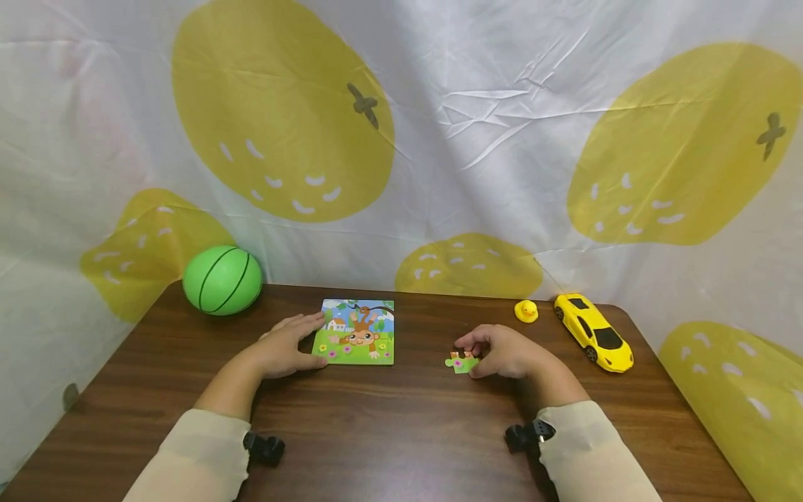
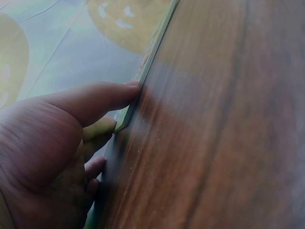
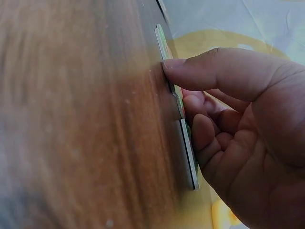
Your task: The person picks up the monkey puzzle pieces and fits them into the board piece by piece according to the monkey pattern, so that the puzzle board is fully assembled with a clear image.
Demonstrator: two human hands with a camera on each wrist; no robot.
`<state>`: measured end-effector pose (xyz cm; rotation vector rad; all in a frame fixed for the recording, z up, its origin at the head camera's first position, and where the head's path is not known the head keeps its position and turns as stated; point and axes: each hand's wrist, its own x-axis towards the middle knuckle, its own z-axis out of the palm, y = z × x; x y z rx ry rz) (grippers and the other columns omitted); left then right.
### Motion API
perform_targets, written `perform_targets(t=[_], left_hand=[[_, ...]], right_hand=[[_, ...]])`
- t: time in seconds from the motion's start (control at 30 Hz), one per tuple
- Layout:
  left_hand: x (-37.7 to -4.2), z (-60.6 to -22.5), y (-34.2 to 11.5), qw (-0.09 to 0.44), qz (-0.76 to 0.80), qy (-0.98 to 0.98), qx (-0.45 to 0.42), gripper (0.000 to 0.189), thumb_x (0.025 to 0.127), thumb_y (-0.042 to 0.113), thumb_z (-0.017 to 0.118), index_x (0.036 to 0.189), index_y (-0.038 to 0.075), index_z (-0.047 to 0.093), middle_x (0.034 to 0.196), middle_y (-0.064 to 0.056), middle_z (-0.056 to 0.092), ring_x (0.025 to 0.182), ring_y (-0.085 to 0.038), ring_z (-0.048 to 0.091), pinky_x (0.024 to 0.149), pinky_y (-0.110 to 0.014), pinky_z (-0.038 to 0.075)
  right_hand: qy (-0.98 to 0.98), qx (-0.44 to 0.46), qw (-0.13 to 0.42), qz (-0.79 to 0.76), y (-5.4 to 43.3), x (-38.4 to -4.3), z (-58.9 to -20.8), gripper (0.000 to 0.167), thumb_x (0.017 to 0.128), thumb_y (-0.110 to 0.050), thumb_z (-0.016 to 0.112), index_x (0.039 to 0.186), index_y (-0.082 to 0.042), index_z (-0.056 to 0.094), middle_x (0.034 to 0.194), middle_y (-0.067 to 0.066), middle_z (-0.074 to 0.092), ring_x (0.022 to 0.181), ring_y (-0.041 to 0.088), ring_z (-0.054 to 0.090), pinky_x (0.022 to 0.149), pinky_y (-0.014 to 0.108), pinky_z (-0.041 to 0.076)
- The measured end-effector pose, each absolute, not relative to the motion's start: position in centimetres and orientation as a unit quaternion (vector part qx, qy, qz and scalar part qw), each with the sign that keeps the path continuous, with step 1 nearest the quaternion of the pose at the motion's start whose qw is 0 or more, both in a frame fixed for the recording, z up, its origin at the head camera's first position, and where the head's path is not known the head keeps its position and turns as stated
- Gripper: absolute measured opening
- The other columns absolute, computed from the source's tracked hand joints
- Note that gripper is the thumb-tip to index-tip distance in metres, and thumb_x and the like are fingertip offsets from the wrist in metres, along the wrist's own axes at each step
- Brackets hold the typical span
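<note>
A square jigsaw puzzle (image 1: 359,341) with a hanging monkey picture lies on the table. My left hand (image 1: 285,347) is at its left side, thumb at the near corner and a finger farther up the edge. In the left wrist view the thumb (image 2: 112,95) lies against the board's thin edge. To the right, my right hand (image 1: 505,352) pinches a small green jigsaw piece (image 1: 461,364) with a pink flower. The right wrist view shows the thumb (image 3: 190,71) on this piece's edge, the other fingers curled behind. Another flat piece edge (image 3: 189,155) shows below those fingers.
A green ball (image 1: 222,280) sits at the table's back left. At the back right are a yellow rubber duck (image 1: 526,311) and a yellow toy car (image 1: 594,333). A fruit-print cloth (image 1: 452,188) hangs behind the brown wooden table (image 1: 389,432).
</note>
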<state>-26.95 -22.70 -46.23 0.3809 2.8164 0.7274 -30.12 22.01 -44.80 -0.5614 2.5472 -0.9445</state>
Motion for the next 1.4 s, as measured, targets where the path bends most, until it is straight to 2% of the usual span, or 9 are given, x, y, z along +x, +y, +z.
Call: perform_targets(t=[0.17,0.33,0.53,0.67,0.9,1.13,1.4], left_hand=[[-26.9,-46.3,-22.7,0.103,0.247,0.955,0.128,0.091,0.092,0.052,0.078,0.168,0.02,0.039,0.178,-0.007,0.032,0.165,-0.045,0.019,0.121,-0.085,0.018],[-26.8,-46.2,-22.7,0.103,0.25,0.954,0.129,0.091,0.092,0.052,0.079,0.168,0.02,0.039,0.178,-0.007,0.032,0.166,-0.045,0.019,0.121,-0.084,0.018],[-26.6,-46.1,-22.8,0.104,0.262,0.951,0.129,0.094,0.09,0.057,0.079,0.168,0.022,0.039,0.178,-0.007,0.031,0.166,-0.046,0.017,0.121,-0.086,0.014],[-26.6,-46.2,-23.0,0.1,0.262,0.951,0.131,0.095,0.089,0.06,0.079,0.167,0.022,0.041,0.178,-0.008,0.032,0.165,-0.047,0.019,0.119,-0.087,0.016],[-26.6,-46.1,-22.8,0.107,0.249,0.954,0.127,0.092,0.092,0.053,0.078,0.168,0.02,0.039,0.178,-0.009,0.031,0.165,-0.046,0.018,0.121,-0.085,0.017],[-26.6,-46.1,-22.9,0.103,0.258,0.951,0.135,0.095,0.09,0.06,0.077,0.168,0.022,0.039,0.178,-0.007,0.03,0.165,-0.047,0.017,0.12,-0.086,0.015],[-26.6,-45.8,-22.7,0.103,0.258,0.951,0.134,0.092,0.092,0.055,0.078,0.168,0.02,0.039,0.178,-0.008,0.03,0.165,-0.046,0.017,0.12,-0.086,0.016]], right_hand=[[0.906,-0.202,0.172,-0.331,21.8,-30.1,-44.8,0.049,0.076,-0.009,0.093,0.122,-0.01,0.08,0.108,0.003,0.074,0.099,0.018,0.062,0.088,0.03,0.054],[0.91,-0.22,0.157,-0.314,21.6,-30.1,-44.6,0.041,0.078,-0.013,0.092,0.118,-0.014,0.082,0.104,0.002,0.073,0.096,0.016,0.062,0.084,0.026,0.053],[0.911,-0.231,0.128,-0.316,21.5,-30.1,-44.0,0.038,0.082,-0.015,0.089,0.119,-0.018,0.081,0.104,0.0,0.072,0.094,0.017,0.061,0.08,0.026,0.053],[0.913,-0.241,0.095,-0.314,20.7,-29.9,-43.5,0.037,0.083,-0.017,0.086,0.119,-0.021,0.08,0.106,-0.002,0.072,0.095,0.015,0.062,0.078,0.026,0.054],[0.904,-0.267,0.077,-0.327,17.3,-29.3,-42.6,0.037,0.082,-0.017,0.085,0.118,-0.022,0.08,0.113,0.0,0.07,0.099,0.015,0.062,0.085,0.029,0.054],[0.889,-0.291,0.081,-0.344,13.1,-29.7,-42.6,0.039,0.085,-0.018,0.084,0.123,-0.018,0.08,0.114,0.003,0.073,0.1,0.015,0.064,0.09,0.032,0.056],[0.875,-0.318,0.091,-0.353,8.5,-30.3,-43.5,0.043,0.085,-0.018,0.085,0.127,-0.014,0.078,0.114,0.004,0.074,0.098,0.013,0.065,0.086,0.027,0.055]])
